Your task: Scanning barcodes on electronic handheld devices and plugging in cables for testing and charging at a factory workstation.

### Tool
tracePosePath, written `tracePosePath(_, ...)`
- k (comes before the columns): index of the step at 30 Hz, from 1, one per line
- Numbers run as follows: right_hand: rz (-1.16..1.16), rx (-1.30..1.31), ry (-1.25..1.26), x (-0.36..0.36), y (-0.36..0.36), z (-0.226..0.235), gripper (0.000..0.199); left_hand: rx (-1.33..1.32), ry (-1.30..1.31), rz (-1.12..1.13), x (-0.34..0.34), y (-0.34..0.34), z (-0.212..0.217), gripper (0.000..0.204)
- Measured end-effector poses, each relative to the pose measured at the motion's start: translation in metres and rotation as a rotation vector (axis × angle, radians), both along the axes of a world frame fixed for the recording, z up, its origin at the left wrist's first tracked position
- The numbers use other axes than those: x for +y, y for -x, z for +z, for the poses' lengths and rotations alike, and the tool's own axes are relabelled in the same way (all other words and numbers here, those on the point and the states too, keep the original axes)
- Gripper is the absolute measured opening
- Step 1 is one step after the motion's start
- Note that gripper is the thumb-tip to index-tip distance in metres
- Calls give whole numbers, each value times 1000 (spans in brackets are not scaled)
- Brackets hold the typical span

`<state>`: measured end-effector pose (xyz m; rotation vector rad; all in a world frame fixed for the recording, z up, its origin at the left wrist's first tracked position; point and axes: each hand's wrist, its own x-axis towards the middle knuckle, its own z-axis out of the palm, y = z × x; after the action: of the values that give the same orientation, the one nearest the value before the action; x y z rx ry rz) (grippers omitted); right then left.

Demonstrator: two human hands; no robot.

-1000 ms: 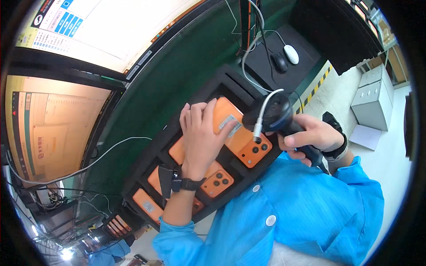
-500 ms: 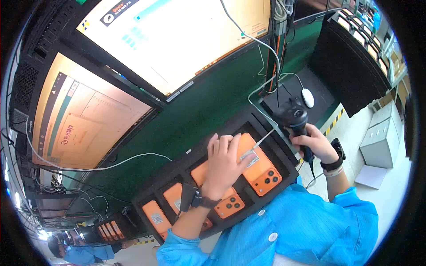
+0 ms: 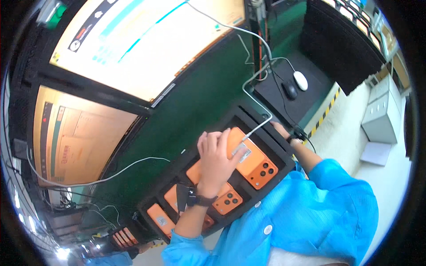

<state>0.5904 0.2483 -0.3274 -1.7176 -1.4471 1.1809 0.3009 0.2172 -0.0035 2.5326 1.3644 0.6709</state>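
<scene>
My left hand (image 3: 216, 162) lies over the left edge of an orange phone (image 3: 262, 166) in the right-hand slot of a black tray (image 3: 284, 170). Its thumb crosses the phone's back beside a white label, its fingers bent at the upper edge. A white cable (image 3: 259, 126) is plugged into this phone's far end. More orange phones (image 3: 228, 198) lie camera side up in the other slots, partly under my left arm. My right hand (image 3: 280, 130) is down beyond the tray's right edge; its fingers, and whatever they may hold, are mostly hidden.
Two lit monitors (image 3: 146, 40) stand behind the tray at the left. A white mouse (image 3: 300, 81) and a black mouse (image 3: 289, 89) rest on a dark shelf (image 3: 277, 95). A black partition (image 3: 341, 48) rises at the right, with a grey cabinet (image 3: 381, 117) on the floor beyond.
My right hand, which held a black handheld scanner above the tray's right side, has moved down and left to the tray's edge. The scanner is no longer plainly visible. My left hand stays on the phone.
</scene>
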Motion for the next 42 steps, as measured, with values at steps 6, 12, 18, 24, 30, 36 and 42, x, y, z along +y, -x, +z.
tracePosePath(6,-234,-82,-166,18,29,63,39,-23,32,7,3,-1,1,58)
tracePosePath(12,-123,1077,283,-30,26,254,48,-92,84,25,-1,-5,14,51)
tracePosePath(18,-31,1242,47,-30,26,298,25,-738,629,-28,-1,-3,31,36)
tracePosePath(24,270,1141,22,-28,43,364,21,-697,335,-138,-13,-9,39,43)
tracePosePath(30,434,1111,2,-18,47,410,33,-1097,726,-193,-30,-19,58,40)
tracePosePath(36,482,1049,108,-5,60,410,22,-1003,698,-179,-33,-15,60,42)
tracePosePath(42,400,1064,205,-3,50,405,25,-1055,752,-137,-34,-19,62,40)
